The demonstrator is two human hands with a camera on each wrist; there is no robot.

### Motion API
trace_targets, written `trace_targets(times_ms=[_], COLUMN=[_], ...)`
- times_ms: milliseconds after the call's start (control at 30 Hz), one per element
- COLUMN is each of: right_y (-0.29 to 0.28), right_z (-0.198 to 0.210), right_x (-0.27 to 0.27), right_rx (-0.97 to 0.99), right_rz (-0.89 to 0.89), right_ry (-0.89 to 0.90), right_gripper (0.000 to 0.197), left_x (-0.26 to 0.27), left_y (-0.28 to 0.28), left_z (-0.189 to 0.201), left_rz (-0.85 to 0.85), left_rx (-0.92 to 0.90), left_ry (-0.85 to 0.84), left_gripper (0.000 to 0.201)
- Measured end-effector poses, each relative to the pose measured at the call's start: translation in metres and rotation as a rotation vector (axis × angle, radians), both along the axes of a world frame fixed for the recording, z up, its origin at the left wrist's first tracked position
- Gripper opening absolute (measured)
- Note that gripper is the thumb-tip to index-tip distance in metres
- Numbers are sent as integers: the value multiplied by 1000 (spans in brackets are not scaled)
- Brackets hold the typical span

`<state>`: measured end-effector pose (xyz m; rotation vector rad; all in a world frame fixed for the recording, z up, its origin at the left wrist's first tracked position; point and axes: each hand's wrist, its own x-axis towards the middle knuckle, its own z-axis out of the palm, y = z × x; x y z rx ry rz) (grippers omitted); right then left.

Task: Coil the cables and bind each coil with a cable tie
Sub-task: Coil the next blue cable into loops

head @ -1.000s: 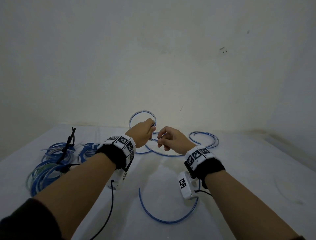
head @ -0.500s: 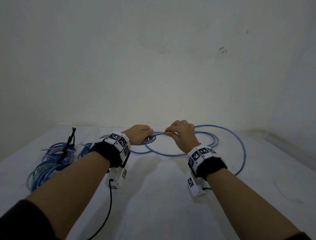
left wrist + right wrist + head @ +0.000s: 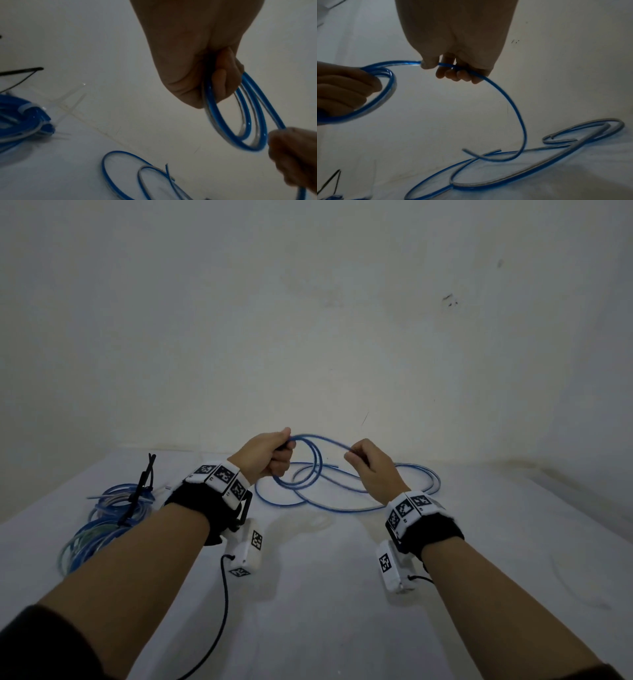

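A white counter [image 3: 308,594] set against a pale wall is being used as the work surface, and most of a blue cable [image 3: 346,503] is being left lying on it in loose, overlapping loops near the wall. At the counter's left edge, a pile of already gathered blue coils [image 3: 102,518] is being kept, with black cable ties [image 3: 138,491] standing up from it and clear cable ties [image 3: 72,102] lying just beside it.

Above the counter, a small coil [image 3: 240,115] of a few turns is being held up in the left hand [image 3: 265,455], whose fingers are being kept curled through and around the turns. A little to the right, the running length of the same cable is being pinched in the right hand [image 3: 371,465] between thumb and fingers [image 3: 453,73], and from that grip it is being let fall in an arc to the counter.

The cable is judged to be light but springy, since its loops are holding round shapes rather than lying limp; the glossy jacket is likely being found slippery. The gathered turns are best being gripped where they bunch together, while the free length is being fed close to the coil so that each new loop is being kept matched in size.
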<state>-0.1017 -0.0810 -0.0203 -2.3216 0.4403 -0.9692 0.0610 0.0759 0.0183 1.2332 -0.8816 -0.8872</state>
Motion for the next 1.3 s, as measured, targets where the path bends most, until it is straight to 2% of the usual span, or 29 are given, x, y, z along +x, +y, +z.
trace_targets(times_ms=[67,233,500,700,800,933,1000,1067,1167,1300], right_y=[-8,-24,-34,-37,-38,-30,-21,-13,-5,3], right_z=[-4,-15,-16,-16,-17,-14,-9,-4,1,2], right_x=[-3,-7,-10,-12,-13,-5,0,5,8,0], right_rx=[15,24,8,-65,26,238,404,546,638,654], right_rz=[-65,-209,-426,-531,-510,-336,-280,-218,-120,-19], right_ry=[-18,80,74,194,196,-57,-110,-90,-27,-46], right_gripper=[6,15,13,17,21,17,19,22,22,21], left_x=[5,11,6,0,-1,-9,-14,-20,-24,-13], left_y=[1,-2,-6,-10,-12,-17,-20,-24,-27,-30], left_z=[4,9,14,22,23,22,22,22,20,20], left_rz=[55,159,159,178,167,183,202,222,270,425], left_rx=[-109,-231,-364,-445,-468,-460,-454,-448,-437,-452], left_ry=[100,167,296,344,350,259,177,71,-87,-96], left_gripper=[40,41,42,40,38,34,31,28,28,31])
